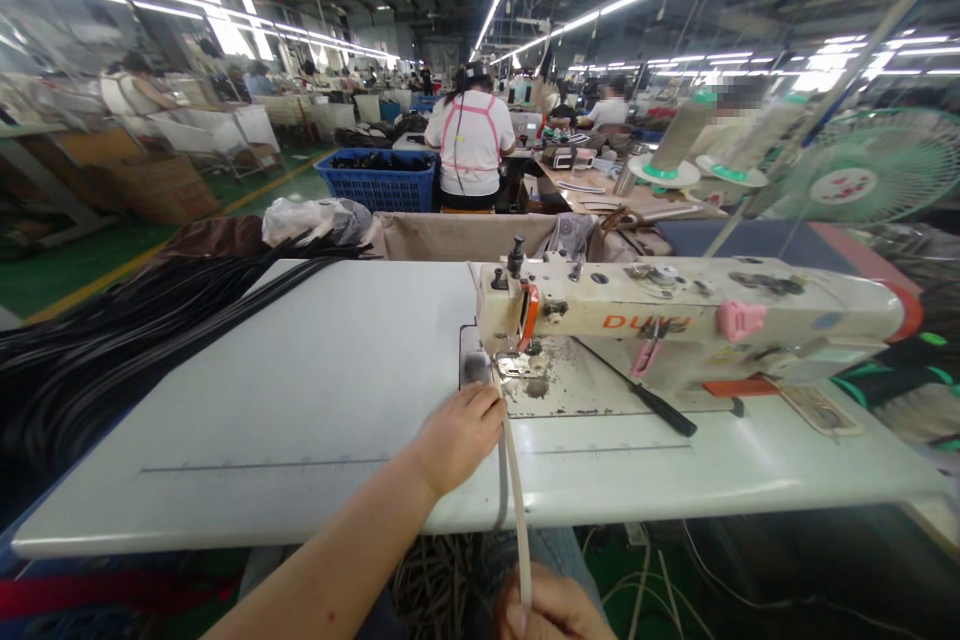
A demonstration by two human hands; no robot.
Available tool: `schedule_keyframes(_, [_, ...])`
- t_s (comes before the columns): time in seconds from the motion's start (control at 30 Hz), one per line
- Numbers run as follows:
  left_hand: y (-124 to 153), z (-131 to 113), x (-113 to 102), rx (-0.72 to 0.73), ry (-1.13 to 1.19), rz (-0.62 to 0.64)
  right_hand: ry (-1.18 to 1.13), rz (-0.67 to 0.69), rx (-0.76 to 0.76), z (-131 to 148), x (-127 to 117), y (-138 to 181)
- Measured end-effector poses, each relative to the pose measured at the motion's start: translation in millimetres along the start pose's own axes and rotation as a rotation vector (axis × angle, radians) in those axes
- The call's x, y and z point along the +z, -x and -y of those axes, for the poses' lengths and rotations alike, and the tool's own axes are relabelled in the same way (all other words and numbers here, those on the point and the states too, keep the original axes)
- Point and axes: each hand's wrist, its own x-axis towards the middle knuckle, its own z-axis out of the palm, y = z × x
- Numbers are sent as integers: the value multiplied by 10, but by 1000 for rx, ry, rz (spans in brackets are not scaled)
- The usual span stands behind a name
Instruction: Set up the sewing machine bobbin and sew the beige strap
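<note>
A narrow beige strap (516, 485) runs from under the needle area of the sewing machine (675, 305) down over the table's front edge. On the table just in front of the presser foot, my left hand (469, 430) is closed with its fingertips on the strap. Below the table edge, near my lap, my right hand (551, 605) grips the strap's lower part between thumb and fingers. A screwdriver-like tool with a black handle (664, 408) lies on the machine bed to the right of the needle.
Long black straps (150, 330) hang over the table's left end. The white table (315, 370) carries a printed ruler line. Thread cones (679, 145) and a fan (855, 170) stand at the right. Ahead, a co-worker (471, 135) sits beside a blue basket (382, 182).
</note>
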Motion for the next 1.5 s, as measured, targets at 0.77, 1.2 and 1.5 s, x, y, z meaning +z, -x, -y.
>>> schedule_keyframes(0.77, [-30,-13,-66,30,-17,26,-51,31,-60,298,-233,-36])
schedule_keyframes(1.2, [3,-13,-41,26,-2,34,-161,-22,-84,257,-157,-49])
schedule_keyframes(1.5, [18,6,-12,40,-10,-43,-201,35,-142,896,-36,-15])
